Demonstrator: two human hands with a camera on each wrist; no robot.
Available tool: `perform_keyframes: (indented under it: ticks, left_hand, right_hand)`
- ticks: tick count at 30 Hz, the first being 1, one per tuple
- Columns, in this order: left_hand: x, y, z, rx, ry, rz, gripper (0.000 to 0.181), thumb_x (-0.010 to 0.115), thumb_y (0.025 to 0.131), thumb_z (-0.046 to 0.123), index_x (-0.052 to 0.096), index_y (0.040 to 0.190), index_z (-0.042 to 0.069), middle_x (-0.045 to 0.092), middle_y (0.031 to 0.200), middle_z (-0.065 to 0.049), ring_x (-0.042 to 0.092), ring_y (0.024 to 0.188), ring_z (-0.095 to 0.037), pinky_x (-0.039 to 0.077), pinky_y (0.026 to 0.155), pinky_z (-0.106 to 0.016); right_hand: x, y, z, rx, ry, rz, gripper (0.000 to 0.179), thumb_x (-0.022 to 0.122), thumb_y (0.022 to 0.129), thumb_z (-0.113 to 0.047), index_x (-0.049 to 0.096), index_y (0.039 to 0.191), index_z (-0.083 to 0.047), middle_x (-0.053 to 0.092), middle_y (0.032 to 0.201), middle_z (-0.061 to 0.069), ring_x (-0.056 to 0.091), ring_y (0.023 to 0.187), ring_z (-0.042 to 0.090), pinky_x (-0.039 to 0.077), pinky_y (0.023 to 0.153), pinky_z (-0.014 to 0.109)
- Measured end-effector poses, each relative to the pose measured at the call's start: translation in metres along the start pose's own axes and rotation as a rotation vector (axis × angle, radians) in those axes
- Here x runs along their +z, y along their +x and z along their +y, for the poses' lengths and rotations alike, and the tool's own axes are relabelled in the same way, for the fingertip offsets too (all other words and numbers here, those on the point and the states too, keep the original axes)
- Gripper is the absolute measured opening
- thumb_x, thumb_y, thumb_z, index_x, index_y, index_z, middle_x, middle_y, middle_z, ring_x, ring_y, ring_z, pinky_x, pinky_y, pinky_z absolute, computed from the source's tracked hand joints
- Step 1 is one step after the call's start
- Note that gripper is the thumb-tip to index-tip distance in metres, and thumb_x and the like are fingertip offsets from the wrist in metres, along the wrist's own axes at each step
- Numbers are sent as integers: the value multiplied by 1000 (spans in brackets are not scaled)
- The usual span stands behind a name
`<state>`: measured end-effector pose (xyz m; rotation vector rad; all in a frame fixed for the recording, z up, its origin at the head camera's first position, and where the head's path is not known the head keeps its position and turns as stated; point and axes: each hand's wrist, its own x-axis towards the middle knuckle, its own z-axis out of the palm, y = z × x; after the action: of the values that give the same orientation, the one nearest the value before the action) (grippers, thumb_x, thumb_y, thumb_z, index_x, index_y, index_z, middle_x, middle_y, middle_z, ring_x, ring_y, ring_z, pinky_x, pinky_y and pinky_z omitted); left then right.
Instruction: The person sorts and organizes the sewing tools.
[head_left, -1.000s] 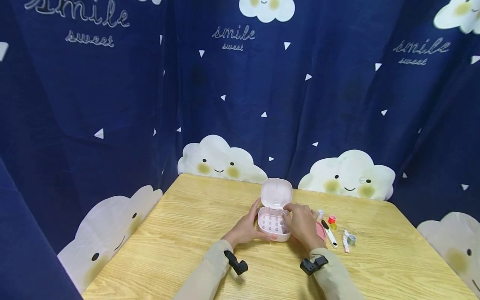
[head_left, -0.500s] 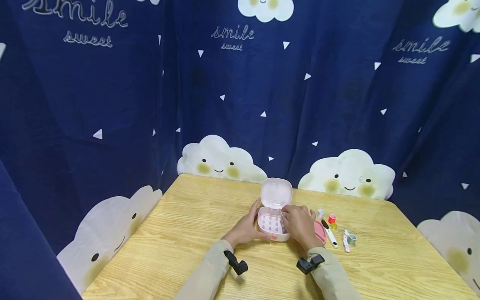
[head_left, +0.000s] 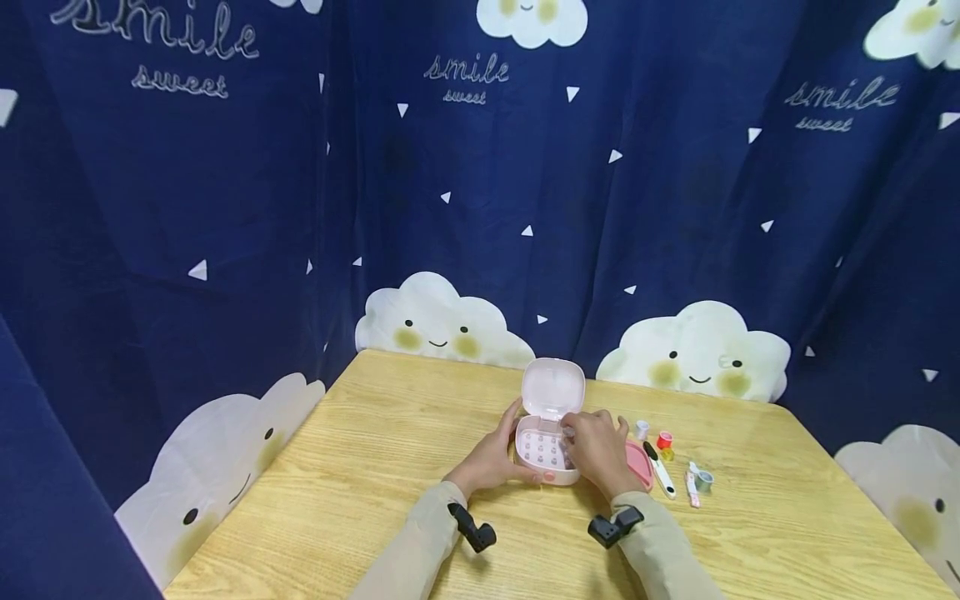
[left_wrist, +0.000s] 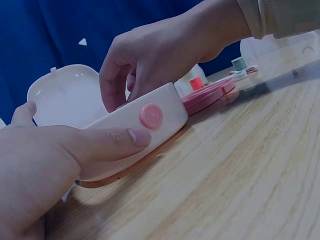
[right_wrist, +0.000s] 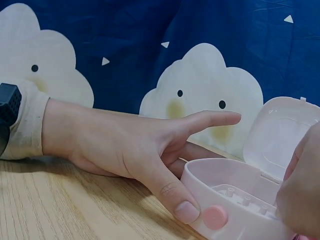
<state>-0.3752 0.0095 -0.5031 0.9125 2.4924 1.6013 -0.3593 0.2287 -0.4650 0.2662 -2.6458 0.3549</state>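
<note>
A pale pink sewing box stands on the table with its lid raised. Rows of small pegs line its floor, and a pink round button sits on its front. My left hand grips the box's left side, thumb along the front by the button. Inside the right part of the box are the bent fingers of my right hand. They pinch a small pale thing like a thread spool, mostly hidden by the fingers. Right of the box lies a flat pink tray-like piece, partly behind my right hand.
Right of the box lie a black-and-white slim tool, a white spool, a red spool, a yellow item, a grey-green spool and a floral-patterned strip. A blue curtain hangs behind the wooden table.
My right hand has shifted slightly left and deeper over the box, uncovering more of the pink piece. My left hand keeps its grip on the box, which has stayed in place.
</note>
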Motion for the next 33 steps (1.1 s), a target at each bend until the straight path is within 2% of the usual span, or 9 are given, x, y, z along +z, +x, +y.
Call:
perform_keyframes:
  ticks: [4, 12, 22, 29, 33]
  left_hand:
    - [0, -1, 0, -4, -3, -2, 137, 98, 70, 36, 2, 168, 29, 40, 162, -7, 36, 148, -21, 25, 122, -48]
    - [1, -1, 0, 7, 1, 5, 137, 98, 70, 38, 3, 168, 27, 41, 161, -7, 38, 147, -22, 26, 121, -49]
    - [0, 1, -1, -6, 6, 4, 138, 98, 69, 38, 2, 168, 29, 41, 162, -7, 37, 147, -21, 26, 121, -48]
    - [2, 3, -5, -26, 20, 0, 139, 99, 68, 40, 2, 167, 35, 41, 161, 0, 37, 146, -15, 26, 121, -44]
    - [1, 3, -5, -18, 20, 3, 138, 99, 68, 40, 2, 167, 34, 42, 161, -1, 38, 145, -16, 27, 121, -46]
  right_hand:
    - [0, 2, -1, -7, -28, -19, 23, 85, 81, -7, 80, 102, -15, 76, 97, 4, 58, 102, 38, 21, 103, 81]
    - [-2, 6, -5, 5, -80, -96, 26, 86, 80, -7, 79, 103, -16, 75, 96, 5, 57, 102, 40, 19, 103, 81]
    - [1, 8, -6, 38, -71, -82, 29, 87, 78, -4, 80, 104, -14, 70, 111, 8, 56, 106, 38, 23, 105, 79]
    - [0, 9, -6, 46, -75, -63, 23, 83, 83, -5, 81, 104, -13, 71, 104, 7, 55, 100, 35, 26, 103, 76]
    - [-1, 10, -6, 50, -79, -72, 22, 83, 84, -5, 81, 105, -13, 71, 104, 7, 55, 100, 35, 26, 103, 76]
